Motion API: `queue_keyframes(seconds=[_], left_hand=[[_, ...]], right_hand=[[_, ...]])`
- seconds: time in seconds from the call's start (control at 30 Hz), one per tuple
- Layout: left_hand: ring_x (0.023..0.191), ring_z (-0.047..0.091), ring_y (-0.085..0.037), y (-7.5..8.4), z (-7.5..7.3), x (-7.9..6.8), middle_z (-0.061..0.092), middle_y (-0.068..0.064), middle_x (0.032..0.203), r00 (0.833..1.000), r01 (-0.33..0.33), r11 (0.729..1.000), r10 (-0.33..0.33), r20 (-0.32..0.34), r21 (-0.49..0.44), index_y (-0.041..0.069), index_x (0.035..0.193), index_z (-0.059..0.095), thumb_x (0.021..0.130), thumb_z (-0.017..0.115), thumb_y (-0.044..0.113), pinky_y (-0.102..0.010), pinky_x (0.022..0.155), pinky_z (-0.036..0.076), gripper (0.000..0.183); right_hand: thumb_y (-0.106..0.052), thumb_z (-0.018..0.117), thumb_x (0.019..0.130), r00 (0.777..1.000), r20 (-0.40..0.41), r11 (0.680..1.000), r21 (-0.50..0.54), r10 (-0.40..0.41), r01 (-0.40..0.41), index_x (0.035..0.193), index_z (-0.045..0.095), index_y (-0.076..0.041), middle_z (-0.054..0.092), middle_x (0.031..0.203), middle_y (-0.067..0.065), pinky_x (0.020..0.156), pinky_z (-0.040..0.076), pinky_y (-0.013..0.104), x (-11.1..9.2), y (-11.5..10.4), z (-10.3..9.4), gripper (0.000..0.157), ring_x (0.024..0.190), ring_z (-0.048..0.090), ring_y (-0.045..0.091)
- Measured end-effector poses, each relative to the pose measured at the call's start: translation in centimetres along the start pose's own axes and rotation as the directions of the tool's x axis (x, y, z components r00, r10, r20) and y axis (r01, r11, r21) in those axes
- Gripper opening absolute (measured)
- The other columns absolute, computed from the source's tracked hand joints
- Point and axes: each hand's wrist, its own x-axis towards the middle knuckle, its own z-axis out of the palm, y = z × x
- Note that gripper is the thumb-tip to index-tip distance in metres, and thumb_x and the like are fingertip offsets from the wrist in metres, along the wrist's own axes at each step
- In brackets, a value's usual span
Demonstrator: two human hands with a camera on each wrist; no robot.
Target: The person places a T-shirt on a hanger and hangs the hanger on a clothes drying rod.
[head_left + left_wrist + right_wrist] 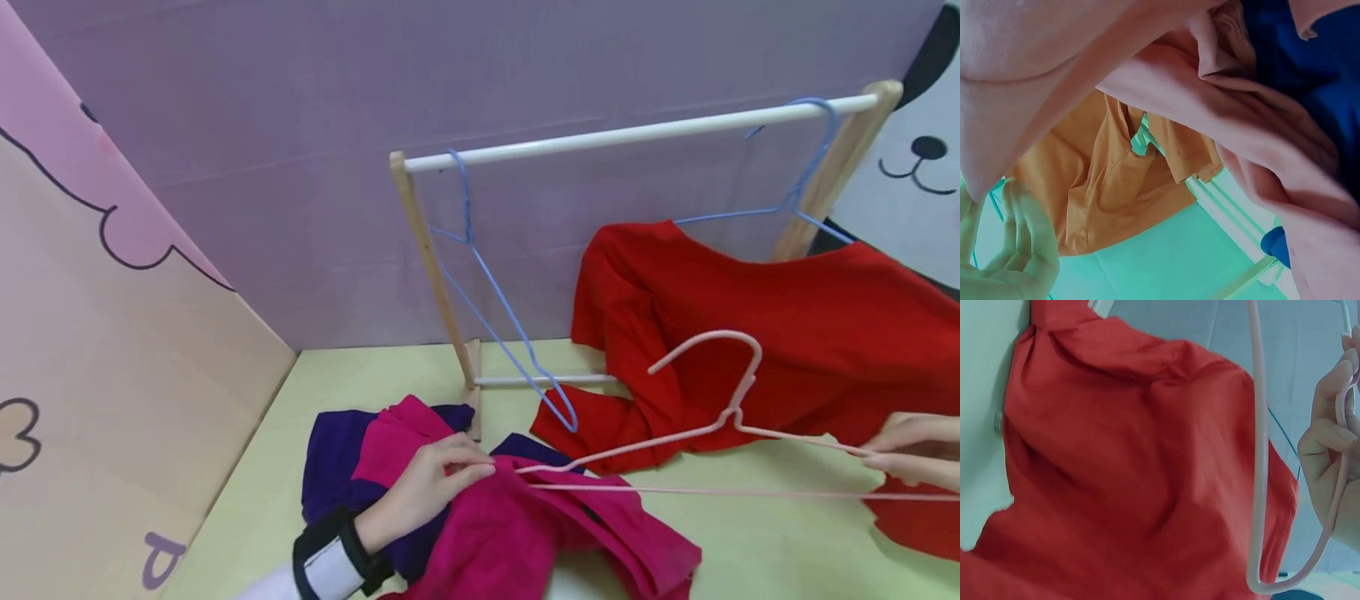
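My left hand (438, 475) pinches the edge of a magenta garment (502, 533), which bunches over the table. A pink hanger (733, 414) has its left end inside that garment's opening. My right hand (918, 450) grips the hanger's right arm between thumb and fingers, also seen in the right wrist view, where the hand (1334, 428) holds the curved bar. The hook points up and left. In the left wrist view the cloth (1210, 119) looks pale pink and hides much of the scene, while the hand (1019, 250) shows at lower left.
A rack with a white rail (637, 133) stands behind. A bare blue hanger (491, 283) hangs at its left; another blue hanger (806, 175) carries a red shirt (780, 333) at its right. Dark purple cloth (330, 454) lies beneath the magenta garment.
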Motion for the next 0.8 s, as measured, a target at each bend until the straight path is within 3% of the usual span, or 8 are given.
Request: queue_keyframes(seconds=[0.03, 0.1, 0.2, 0.27, 0.33, 0.47, 0.67, 0.8], left_hand=[[0.072, 0.051, -0.005, 0.1, 0.0, 0.0, 0.061, 0.002, 0.081, 1.000, -0.006, 1.000, 0.006, 0.005, -0.006, 0.009, 0.090, 0.069, 0.083, 0.060, 0.023, -0.020, 0.064, 0.044, 0.017], [0.076, 0.054, -0.005, 0.2, 0.2, 0.1, 0.064, 0.001, 0.084, 1.000, -0.002, 1.000, 0.003, 0.030, -0.022, 0.008, 0.091, 0.069, 0.083, 0.060, 0.022, -0.021, 0.067, 0.046, 0.018], [0.075, 0.056, -0.004, 0.7, 0.4, 0.1, 0.066, -0.001, 0.085, 0.997, 0.025, 0.999, -0.022, 0.079, -0.041, 0.008, 0.092, 0.069, 0.084, 0.060, 0.023, -0.021, 0.067, 0.046, 0.019], [0.074, 0.055, -0.003, 1.0, 0.5, 0.1, 0.067, -0.001, 0.085, 0.994, 0.031, 0.999, -0.027, 0.106, -0.041, 0.008, 0.091, 0.069, 0.084, 0.060, 0.023, -0.020, 0.066, 0.046, 0.019], [0.072, 0.054, -0.002, 1.3, 0.7, 0.1, 0.066, 0.000, 0.084, 0.991, 0.035, 0.999, -0.029, 0.132, -0.039, 0.008, 0.090, 0.069, 0.084, 0.060, 0.023, -0.019, 0.064, 0.045, 0.018], [0.071, 0.051, -0.001, 1.7, 0.8, 0.1, 0.065, 0.000, 0.083, 0.986, 0.039, 0.999, -0.033, 0.163, -0.034, 0.008, 0.089, 0.069, 0.084, 0.060, 0.022, -0.018, 0.062, 0.044, 0.017], [0.069, 0.050, -0.002, 2.3, 0.4, 0.3, 0.065, 0.002, 0.082, 0.985, 0.056, 0.998, -0.055, 0.165, -0.001, 0.010, 0.090, 0.069, 0.083, 0.060, 0.021, -0.018, 0.061, 0.044, 0.016], [0.067, 0.048, -0.002, 3.0, 0.3, 0.4, 0.064, 0.003, 0.080, 0.984, 0.053, 0.999, -0.052, 0.173, -0.004, 0.010, 0.091, 0.069, 0.083, 0.060, 0.022, -0.019, 0.059, 0.042, 0.016]], right_hand=[[0.029, 0.057, 0.061, 0.999, 0.023, 0.999, 0.042, -0.033, 0.032, 0.085, 0.068, -0.011, 0.052, 0.065, -0.005, 0.039, 0.029, 0.021, 0.2, -0.1, 0.2, 0.047, 0.050, 0.043, 0.005], [0.029, 0.058, 0.061, 0.999, 0.044, 0.999, 0.049, -0.010, 0.008, 0.085, 0.068, -0.007, 0.054, 0.068, -0.005, 0.039, 0.031, 0.021, 0.5, -0.6, 0.6, 0.044, 0.052, 0.045, 0.006], [0.019, 0.062, 0.068, 0.985, 0.029, 0.985, -0.033, 0.168, -0.167, 0.083, 0.068, -0.007, 0.055, 0.070, -0.005, 0.040, 0.034, 0.022, 1.1, -1.7, 1.7, 0.030, 0.054, 0.047, 0.009], [0.010, 0.065, 0.071, 0.959, 0.002, 0.950, -0.131, 0.285, -0.282, 0.079, 0.069, -0.011, 0.055, 0.069, -0.006, 0.041, 0.034, 0.022, 1.4, -2.5, 2.6, 0.022, 0.054, 0.046, 0.010], [0.003, 0.067, 0.074, 0.938, 0.009, 0.921, -0.191, 0.347, -0.339, 0.077, 0.070, -0.013, 0.056, 0.069, -0.008, 0.043, 0.034, 0.022, 1.9, -3.0, 3.5, 0.017, 0.055, 0.046, 0.010], [-0.001, 0.068, 0.074, 0.947, 0.031, 0.930, -0.202, 0.321, -0.308, 0.076, 0.070, -0.017, 0.056, 0.067, -0.008, 0.044, 0.031, 0.023, 2.7, -3.6, 5.1, 0.017, 0.055, 0.044, 0.009], [0.003, 0.067, 0.073, 0.974, 0.078, 0.975, -0.075, 0.214, -0.208, 0.079, 0.070, -0.018, 0.053, 0.063, -0.007, 0.043, 0.030, 0.025, 3.4, -4.1, 7.6, 0.022, 0.051, 0.042, 0.010], [0.003, 0.067, 0.073, 0.983, 0.104, 0.988, -0.004, 0.151, -0.152, 0.079, 0.069, -0.020, 0.054, 0.063, -0.009, 0.043, 0.030, 0.024, 3.6, -4.8, 9.8, 0.024, 0.050, 0.042, 0.008]])
